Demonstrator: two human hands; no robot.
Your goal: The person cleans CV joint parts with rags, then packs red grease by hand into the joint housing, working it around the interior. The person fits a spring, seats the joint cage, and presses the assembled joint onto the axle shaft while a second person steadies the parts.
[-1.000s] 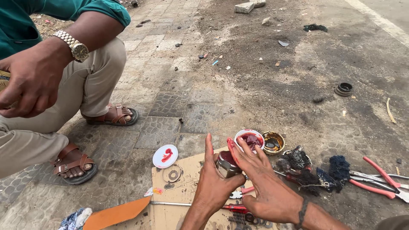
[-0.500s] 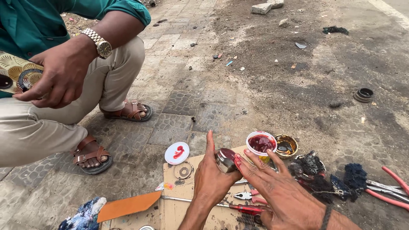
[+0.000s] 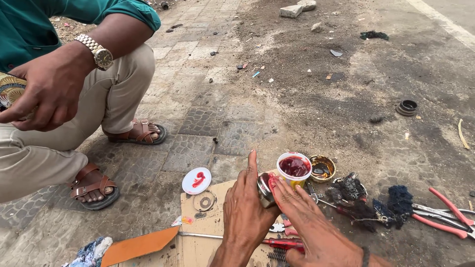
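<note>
Roadside paving and oily dirt, a cardboard sheet (image 3: pixel 217 225) laid near as a work mat. The left hand (image 3: pixel 245 212) cups a small metal bearing (image 3: pixel 264 190) from the left, index finger straight up, while the right hand (image 3: pixel 307 217) spreads grease-reddened fingers against it — apparently packing grease. Just right stands the open tub of red grease (image 3: pixel 294 168); its round white lid (image 3: pixel 196 180) lies left, smeared red.

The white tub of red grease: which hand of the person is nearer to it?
Right. The right hand has its fingertips just below the tub of red grease, almost touching. The left hand is farther left, holding a round metal part.
</note>
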